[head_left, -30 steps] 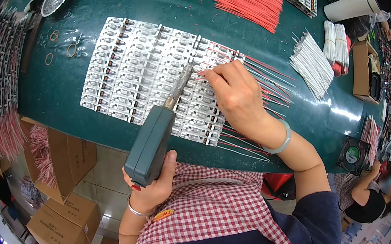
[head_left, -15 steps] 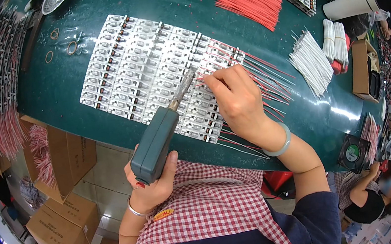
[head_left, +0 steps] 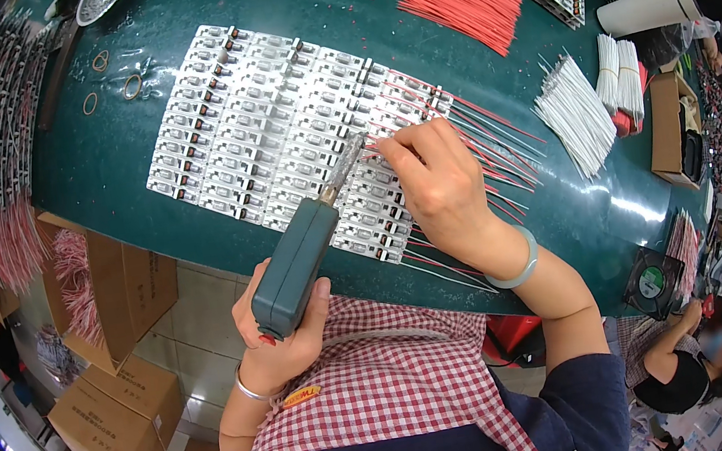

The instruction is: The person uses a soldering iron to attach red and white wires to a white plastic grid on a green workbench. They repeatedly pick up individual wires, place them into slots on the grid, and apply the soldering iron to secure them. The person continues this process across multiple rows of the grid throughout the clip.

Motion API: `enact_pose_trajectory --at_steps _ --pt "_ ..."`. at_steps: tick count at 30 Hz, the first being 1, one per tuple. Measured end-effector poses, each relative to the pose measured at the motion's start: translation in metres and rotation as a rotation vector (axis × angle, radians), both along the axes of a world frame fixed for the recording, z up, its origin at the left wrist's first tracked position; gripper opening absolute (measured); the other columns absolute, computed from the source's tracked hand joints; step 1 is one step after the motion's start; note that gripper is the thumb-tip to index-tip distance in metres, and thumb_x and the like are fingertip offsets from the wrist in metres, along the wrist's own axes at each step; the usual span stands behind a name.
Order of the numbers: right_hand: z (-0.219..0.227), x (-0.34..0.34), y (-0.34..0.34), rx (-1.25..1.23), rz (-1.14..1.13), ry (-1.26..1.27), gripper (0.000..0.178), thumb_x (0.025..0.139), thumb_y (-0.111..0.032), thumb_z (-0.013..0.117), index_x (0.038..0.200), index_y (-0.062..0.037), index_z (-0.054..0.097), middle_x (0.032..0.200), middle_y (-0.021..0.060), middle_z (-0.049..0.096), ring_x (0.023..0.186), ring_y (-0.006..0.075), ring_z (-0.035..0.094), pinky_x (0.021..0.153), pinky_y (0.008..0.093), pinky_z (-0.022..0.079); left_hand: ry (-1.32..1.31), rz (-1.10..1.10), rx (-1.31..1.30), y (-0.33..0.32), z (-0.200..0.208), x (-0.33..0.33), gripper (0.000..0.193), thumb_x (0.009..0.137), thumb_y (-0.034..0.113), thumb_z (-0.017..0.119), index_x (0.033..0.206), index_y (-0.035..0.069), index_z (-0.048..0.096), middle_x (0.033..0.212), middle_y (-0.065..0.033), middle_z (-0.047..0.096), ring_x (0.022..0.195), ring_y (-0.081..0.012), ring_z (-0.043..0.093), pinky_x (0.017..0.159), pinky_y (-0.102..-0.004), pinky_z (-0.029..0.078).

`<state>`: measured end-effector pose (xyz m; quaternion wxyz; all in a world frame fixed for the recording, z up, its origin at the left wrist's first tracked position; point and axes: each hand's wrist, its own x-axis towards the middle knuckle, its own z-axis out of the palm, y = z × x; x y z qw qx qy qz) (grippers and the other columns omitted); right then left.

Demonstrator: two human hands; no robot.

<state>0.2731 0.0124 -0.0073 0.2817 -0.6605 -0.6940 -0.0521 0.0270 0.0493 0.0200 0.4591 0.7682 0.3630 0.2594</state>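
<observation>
tool: green soldering gun (head_left: 298, 267), slanting up toward mid-frame, its metal tip (head_left: 356, 146) over the boards at centre.
left hand: my left hand (head_left: 284, 358), lower centre-left, had its fingers wrapped around the gun's rear end.
right hand: my right hand (head_left: 446, 190), right of centre, pinched a thin red wire (head_left: 372, 145) between thumb and forefinger, just beside the tip.
boards: panel of white boards (head_left: 259, 124) lay across the centre, red and white wires (head_left: 496, 157) fanning off its right side.
change: the gun had slid rightward and its tip slightly lower; my pinch had barely moved.
meaning: i judged this wire's joint still under way; whether the tip touched, i couldn't tell.
</observation>
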Motion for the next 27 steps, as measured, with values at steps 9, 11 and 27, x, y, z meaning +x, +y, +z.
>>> enact_pose_trajectory --at_steps 9,11,27 --pt "0.000 -0.001 0.001 0.003 -0.001 -0.006 0.027 0.071 0.000 0.066 0.097 0.0044 0.067 0.091 0.0115 0.059 0.083 0.0263 0.057 0.066 0.0350 0.051 -0.002 0.124 -0.125 -0.013 -0.013 -0.013 0.018 0.079 0.004 0.078 0.095 -0.002 0.071 0.082 -0.0109 0.070 0.063 -0.0193 0.066 0.057 -0.0276 0.051" --pt "-0.001 -0.001 0.000 0.009 0.000 -0.016 0.026 0.071 0.000 0.066 0.097 0.0043 0.067 0.091 0.0111 0.059 0.083 0.0260 0.057 0.066 0.0349 0.050 -0.012 0.130 -0.114 -0.013 -0.010 -0.012 0.018 0.079 0.004 0.078 0.095 -0.002 0.072 0.082 -0.0109 0.070 0.063 -0.0194 0.066 0.057 -0.0276 0.052" --pt "-0.003 -0.010 -0.005 0.020 -0.017 0.020 0.027 0.073 0.001 0.068 0.099 0.0016 0.069 0.086 0.0083 0.059 0.077 0.0235 0.057 0.062 0.0338 0.049 -0.001 0.032 -0.013 -0.008 -0.003 -0.012 0.019 0.079 -0.001 0.076 0.097 -0.005 0.070 0.086 -0.0148 0.069 0.067 -0.0225 0.067 0.060 -0.0298 0.053"
